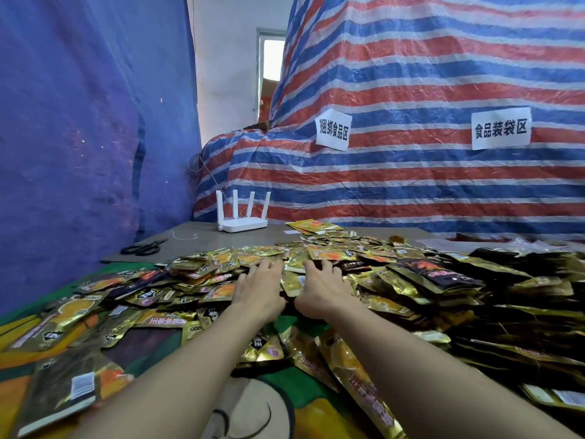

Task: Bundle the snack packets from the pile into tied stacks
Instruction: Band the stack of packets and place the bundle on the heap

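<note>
A wide pile of gold and black snack packets [373, 274] covers the table from left to right. Both my arms reach forward over it. My left hand [259, 289] lies palm down on the packets at the middle of the pile, fingers spread and fairly straight. My right hand [323, 289] lies beside it, about a hand's width to the right, also palm down with fingers spread on the packets. Neither hand grips a packet as far as I can see. Several gold packets [291, 280] sit between the two hands.
Black scissors [142, 248] and a piece of white string [183, 236] lie on the grey board at the back left. A white router [242, 224] stands behind the pile. A striped tarp [411, 172] with two paper signs rises behind; a blue tarp [79, 137] hangs left.
</note>
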Demonstrator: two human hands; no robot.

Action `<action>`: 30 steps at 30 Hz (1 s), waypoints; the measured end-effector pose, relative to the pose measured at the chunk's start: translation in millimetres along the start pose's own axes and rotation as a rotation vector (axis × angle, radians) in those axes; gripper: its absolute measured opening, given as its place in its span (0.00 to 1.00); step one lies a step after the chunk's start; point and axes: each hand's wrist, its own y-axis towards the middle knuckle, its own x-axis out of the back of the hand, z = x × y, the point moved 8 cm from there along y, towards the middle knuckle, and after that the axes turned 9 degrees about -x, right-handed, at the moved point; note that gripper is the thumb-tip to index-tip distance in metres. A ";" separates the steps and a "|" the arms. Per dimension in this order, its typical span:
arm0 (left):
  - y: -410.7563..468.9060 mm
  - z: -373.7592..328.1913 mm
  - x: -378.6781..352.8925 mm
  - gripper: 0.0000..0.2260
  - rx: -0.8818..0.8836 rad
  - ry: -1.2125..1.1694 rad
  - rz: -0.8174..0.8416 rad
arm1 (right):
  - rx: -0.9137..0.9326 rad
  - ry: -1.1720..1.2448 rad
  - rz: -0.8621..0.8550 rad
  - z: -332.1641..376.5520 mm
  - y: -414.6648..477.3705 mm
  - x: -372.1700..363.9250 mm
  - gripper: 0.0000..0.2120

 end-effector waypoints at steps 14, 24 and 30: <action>-1.9 -12.1 -17.0 0.23 -0.038 0.095 -0.067 | 0.163 -0.186 -0.193 11.2 -13.0 1.8 0.06; -43.5 12.3 15.7 0.14 0.126 -0.173 -0.232 | 0.207 0.074 -0.134 15.8 -44.6 29.8 0.08; -64.5 10.4 57.4 0.17 0.109 -0.327 -0.421 | 0.248 0.080 -0.057 9.6 -58.4 30.1 0.26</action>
